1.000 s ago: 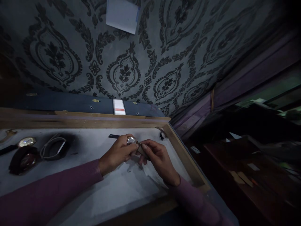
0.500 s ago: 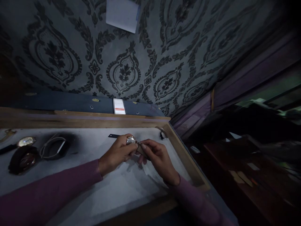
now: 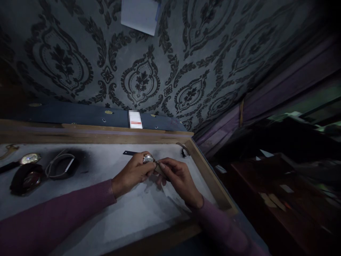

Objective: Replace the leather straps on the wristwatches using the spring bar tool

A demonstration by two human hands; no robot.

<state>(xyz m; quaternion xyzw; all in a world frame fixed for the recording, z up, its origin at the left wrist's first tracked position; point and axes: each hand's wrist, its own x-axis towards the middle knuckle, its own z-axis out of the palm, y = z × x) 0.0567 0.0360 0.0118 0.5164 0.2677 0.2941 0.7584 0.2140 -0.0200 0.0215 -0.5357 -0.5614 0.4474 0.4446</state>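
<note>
Although the light in here is low, I can make out in the head view a person in purple sleeves (image 3: 87, 199) at a wooden-rimmed desk (image 3: 211, 177), both hands together over its white top, right of its middle and nearer the far edge than the near one. The left hand (image 3: 132, 173) has its grip closed around a silvery watch (image 3: 148, 159), whose round face is turned upward. Just beside the face, the right hand (image 3: 182, 179) keeps a narrow pinch on a flat brownish piece (image 3: 159, 169), thumb uppermost; whether that piece is joined to the watch I cannot tell. The two thumbs nearly meet there.

Behind the left hand, near the far edge, lies a dark flat strip (image 3: 128, 153), partly hidden by the fingers. A small strapped watch (image 3: 184, 152) sits by the far right corner, well apart from the hands. Towards the left edge is a cluster: a gold-cased watch (image 3: 30, 159), a dark watch with a reddish face (image 3: 31, 180) just in front of it, and a thin pale loop (image 3: 60, 165) to their right. A gold-coloured object (image 3: 9, 152) lies near the far left corner, too dim to name.

Beyond the far edge, a white card (image 3: 135, 119) with a red band rests on blue cloth (image 3: 80, 113), below patterned wallpaper (image 3: 141, 81). A purple curtain (image 3: 221, 131) hangs past the far right corner.
</note>
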